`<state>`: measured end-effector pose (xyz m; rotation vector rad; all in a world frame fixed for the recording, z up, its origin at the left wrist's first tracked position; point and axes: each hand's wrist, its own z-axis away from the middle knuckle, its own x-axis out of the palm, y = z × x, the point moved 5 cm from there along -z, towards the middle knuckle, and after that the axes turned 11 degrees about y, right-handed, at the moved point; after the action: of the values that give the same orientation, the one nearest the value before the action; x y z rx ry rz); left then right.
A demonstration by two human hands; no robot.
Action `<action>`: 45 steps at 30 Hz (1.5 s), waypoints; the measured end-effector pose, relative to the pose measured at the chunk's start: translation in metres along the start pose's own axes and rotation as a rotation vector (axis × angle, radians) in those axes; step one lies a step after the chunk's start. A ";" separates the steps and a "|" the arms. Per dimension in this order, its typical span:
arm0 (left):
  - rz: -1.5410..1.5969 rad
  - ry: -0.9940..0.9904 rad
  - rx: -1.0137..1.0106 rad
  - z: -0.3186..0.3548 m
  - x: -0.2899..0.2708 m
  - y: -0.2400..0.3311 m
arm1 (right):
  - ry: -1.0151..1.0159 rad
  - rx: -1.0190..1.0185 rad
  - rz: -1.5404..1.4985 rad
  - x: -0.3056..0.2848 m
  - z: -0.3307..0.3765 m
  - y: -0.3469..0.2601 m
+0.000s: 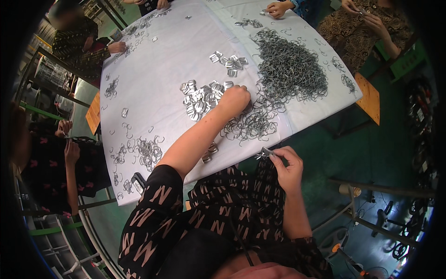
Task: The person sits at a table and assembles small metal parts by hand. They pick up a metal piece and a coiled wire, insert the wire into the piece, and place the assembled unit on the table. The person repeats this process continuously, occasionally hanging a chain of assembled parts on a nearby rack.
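My left hand [236,100] reaches over the table with its fingers curled down and closed, at the edge of a loose spread of curved grey wire hooks [253,126]. Whatever is in those fingers is hidden. Just left of it lies a heap of shiny silver metal buckles [199,101], partly behind my wrist. Beyond them is a smaller group of the same buckles [233,61]. At the table's near edge my right hand [289,168] pinches a silver buckle [266,151] between thumb and fingers. Small wire ends show beside this buckle.
A large mound of wire hooks [292,67] covers the right of the white-covered table [158,69]. More hooks [149,151] lie at the near left, by a black-edged object [138,181]. Several people work around the table. Wooden stools [368,100] stand beside it.
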<state>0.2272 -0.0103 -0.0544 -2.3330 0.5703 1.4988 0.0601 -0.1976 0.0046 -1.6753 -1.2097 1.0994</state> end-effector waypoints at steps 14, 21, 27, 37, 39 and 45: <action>1.607 -0.241 -0.773 0.042 -0.028 0.001 | 0.025 0.031 -0.008 0.000 -0.001 0.004; 1.567 -0.046 -0.365 0.069 -0.085 0.055 | 0.046 0.029 -0.010 0.008 -0.001 0.004; 1.341 0.103 -0.347 0.079 -0.104 0.076 | 0.024 0.025 0.002 0.010 0.000 0.002; 1.272 0.237 -0.261 0.095 -0.122 0.084 | -0.016 -0.014 0.004 0.023 -0.033 0.026; 1.259 0.189 -0.269 0.099 -0.127 0.086 | -0.084 -0.078 0.108 0.048 -0.053 0.035; 1.263 0.187 -0.236 0.111 -0.124 0.090 | -0.171 -0.234 0.596 0.146 -0.113 0.071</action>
<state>0.0494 -0.0177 0.0101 -2.3181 2.3146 1.7896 0.2119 -0.0860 -0.0536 -2.2441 -0.9887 1.5253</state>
